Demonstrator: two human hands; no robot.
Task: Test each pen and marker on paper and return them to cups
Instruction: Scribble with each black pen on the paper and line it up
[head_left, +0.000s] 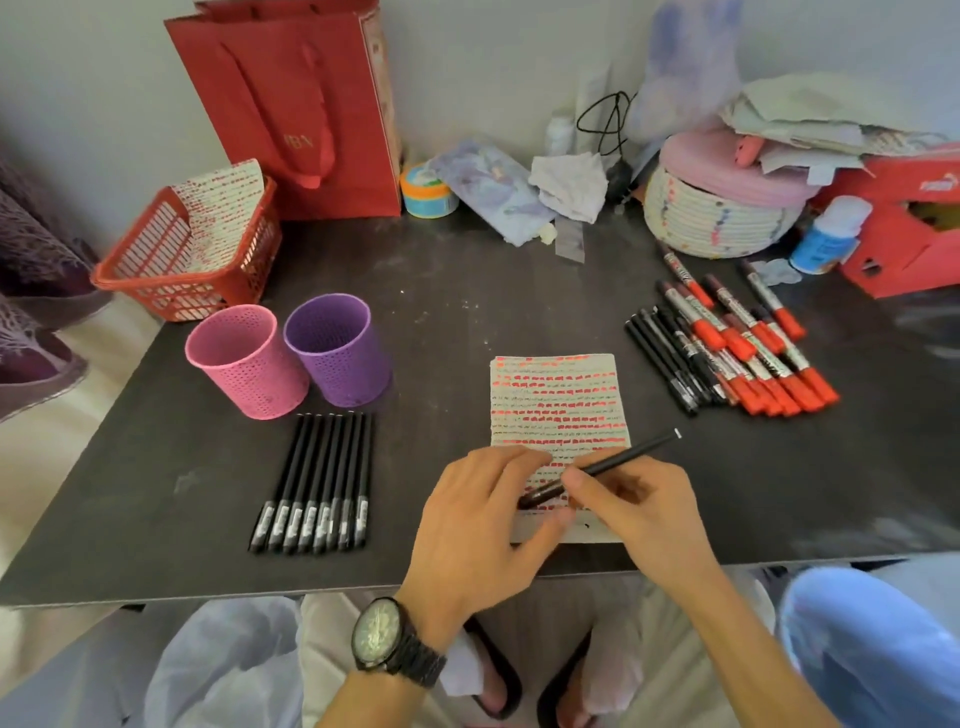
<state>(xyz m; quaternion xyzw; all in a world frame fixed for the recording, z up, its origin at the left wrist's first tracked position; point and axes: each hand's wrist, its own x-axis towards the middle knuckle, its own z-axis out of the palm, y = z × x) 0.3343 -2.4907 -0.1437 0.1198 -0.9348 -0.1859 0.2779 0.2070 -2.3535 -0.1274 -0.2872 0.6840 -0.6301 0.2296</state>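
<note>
While hands (467, 525) (641, 512) grip a pen (623, 458), paper (556, 395) lies near the table (311, 569) edge.

Home desk w/ gift bag (291, 104), shoebox (904, 228)

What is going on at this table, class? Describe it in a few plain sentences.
A person is testing pens. The right hand holds a black pen over the paper, which is covered in red and black marks, while the left hand pinches the pen's lower end. A row of black pens lies before the pink cup and purple cup; nothing sticks out of either. A pile of markers lies at the right.
</note>
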